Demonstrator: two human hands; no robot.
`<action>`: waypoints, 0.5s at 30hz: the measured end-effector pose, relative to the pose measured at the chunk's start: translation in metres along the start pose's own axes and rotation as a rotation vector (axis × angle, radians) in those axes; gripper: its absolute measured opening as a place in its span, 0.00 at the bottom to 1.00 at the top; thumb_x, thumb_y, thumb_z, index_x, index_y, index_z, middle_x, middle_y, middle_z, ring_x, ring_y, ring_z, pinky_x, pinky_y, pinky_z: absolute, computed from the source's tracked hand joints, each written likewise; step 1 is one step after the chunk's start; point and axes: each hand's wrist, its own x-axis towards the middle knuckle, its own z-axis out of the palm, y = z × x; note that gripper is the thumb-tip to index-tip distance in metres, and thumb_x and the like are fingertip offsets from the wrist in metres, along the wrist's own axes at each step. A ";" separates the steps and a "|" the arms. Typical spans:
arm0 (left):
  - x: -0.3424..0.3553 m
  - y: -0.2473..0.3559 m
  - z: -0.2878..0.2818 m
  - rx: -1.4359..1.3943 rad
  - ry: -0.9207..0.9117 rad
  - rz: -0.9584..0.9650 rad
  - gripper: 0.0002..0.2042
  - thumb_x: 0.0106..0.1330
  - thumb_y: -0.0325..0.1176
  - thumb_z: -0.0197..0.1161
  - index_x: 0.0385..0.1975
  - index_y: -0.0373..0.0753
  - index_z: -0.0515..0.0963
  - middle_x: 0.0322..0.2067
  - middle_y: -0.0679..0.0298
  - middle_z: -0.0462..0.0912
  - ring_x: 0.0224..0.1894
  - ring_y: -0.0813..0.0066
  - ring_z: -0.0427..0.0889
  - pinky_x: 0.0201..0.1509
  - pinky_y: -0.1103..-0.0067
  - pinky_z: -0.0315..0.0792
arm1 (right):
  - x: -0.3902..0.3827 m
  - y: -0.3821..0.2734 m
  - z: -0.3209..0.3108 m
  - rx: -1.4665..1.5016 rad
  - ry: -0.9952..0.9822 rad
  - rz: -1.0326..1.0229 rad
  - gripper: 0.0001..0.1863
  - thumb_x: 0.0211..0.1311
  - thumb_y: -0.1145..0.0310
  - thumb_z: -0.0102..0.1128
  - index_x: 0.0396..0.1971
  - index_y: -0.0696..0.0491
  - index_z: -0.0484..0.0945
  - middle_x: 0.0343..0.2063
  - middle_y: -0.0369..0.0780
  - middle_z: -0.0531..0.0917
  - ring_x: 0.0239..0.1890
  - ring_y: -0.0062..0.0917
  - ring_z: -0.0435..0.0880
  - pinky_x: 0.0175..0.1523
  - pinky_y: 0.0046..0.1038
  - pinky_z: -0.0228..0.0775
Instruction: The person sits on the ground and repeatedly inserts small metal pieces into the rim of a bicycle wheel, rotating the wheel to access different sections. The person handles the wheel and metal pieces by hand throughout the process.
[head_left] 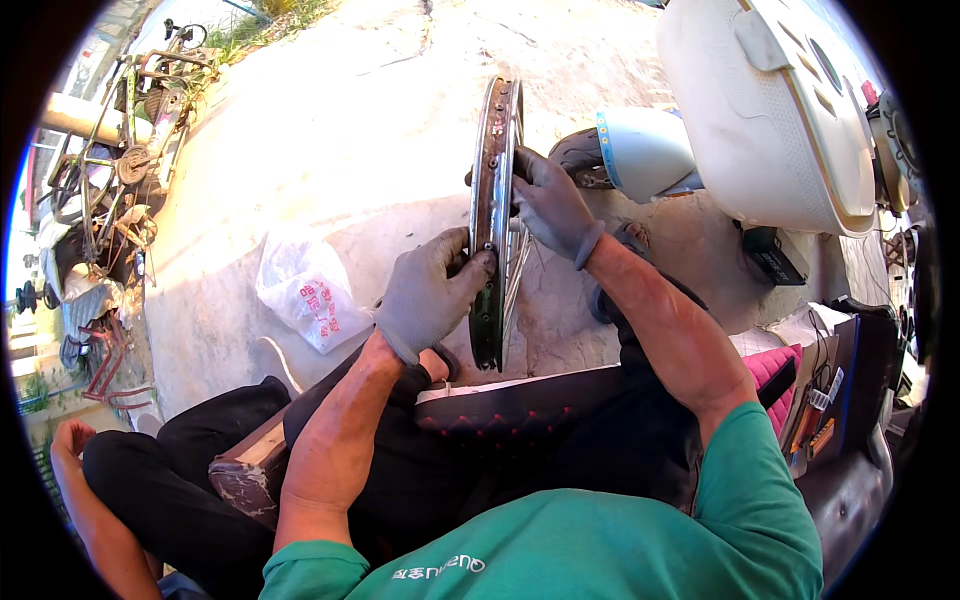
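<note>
A spoked wheel rim (494,145) stands upright in front of me, seen nearly edge-on. It has no tyre, and its outer channel looks brown and worn, with shiny metal sides. Lower down, my left hand (430,290) in a grey glove grips the rim from the left, its thumb and fingertips on the edge. Higher up, my right hand (555,205), also gloved in grey, is closed on the rim's right side, with some fingertips hidden behind it. Thin spokes (517,265) show to the right of the rim, below my right hand.
A crumpled white plastic bag (312,290) lies on the pale concrete. Bicycle frames and parts (130,165) are heaped at the far left. On the right stands a white scooter body (765,110) with its front wheel (580,158). Another person's knee (130,465) is close on my left.
</note>
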 end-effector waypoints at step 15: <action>0.004 -0.009 0.005 -0.106 -0.032 -0.004 0.17 0.76 0.36 0.63 0.53 0.27 0.80 0.33 0.68 0.81 0.35 0.85 0.75 0.40 0.83 0.72 | -0.003 -0.054 -0.022 -1.078 -0.297 -0.202 0.20 0.73 0.57 0.52 0.48 0.58 0.82 0.43 0.52 0.87 0.47 0.49 0.86 0.56 0.43 0.76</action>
